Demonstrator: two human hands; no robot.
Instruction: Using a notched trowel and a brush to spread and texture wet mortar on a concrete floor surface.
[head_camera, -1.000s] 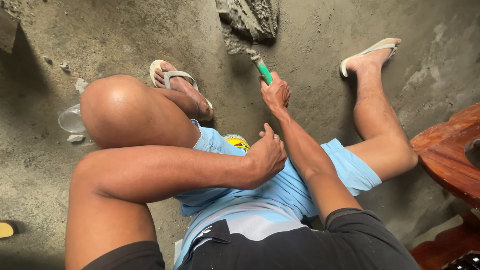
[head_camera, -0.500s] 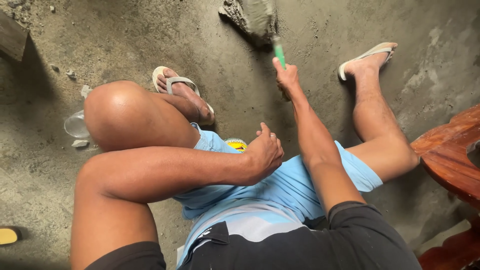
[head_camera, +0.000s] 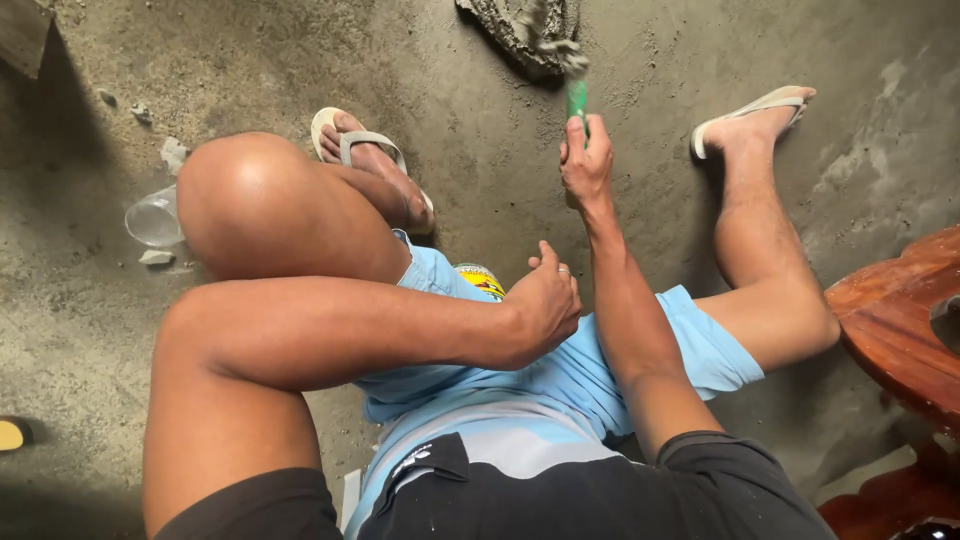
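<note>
My right hand (head_camera: 585, 160) is stretched forward and grips the green handle of a trowel (head_camera: 576, 98). The trowel's blade, caked with grey mortar, is blurred and sits at the near edge of a heap of wet mortar (head_camera: 525, 30) on the concrete floor. My left hand (head_camera: 545, 305) rests loosely curled on my lap over light blue shorts, holding nothing; a ring shows on one finger. I am seated low, left knee (head_camera: 245, 195) bent up, right leg stretched out.
Both feet wear flip-flops, the left sandal (head_camera: 365, 145) and the right sandal (head_camera: 755, 105). A clear plastic cup (head_camera: 153, 217) lies by the left knee among small rubble. Reddish wooden furniture (head_camera: 890, 320) stands at right. A yellow object (head_camera: 12, 435) lies at the left edge.
My right hand has pushed the trowel forward, away from my body, up to the mortar heap. My left hand has stayed on my lap.
</note>
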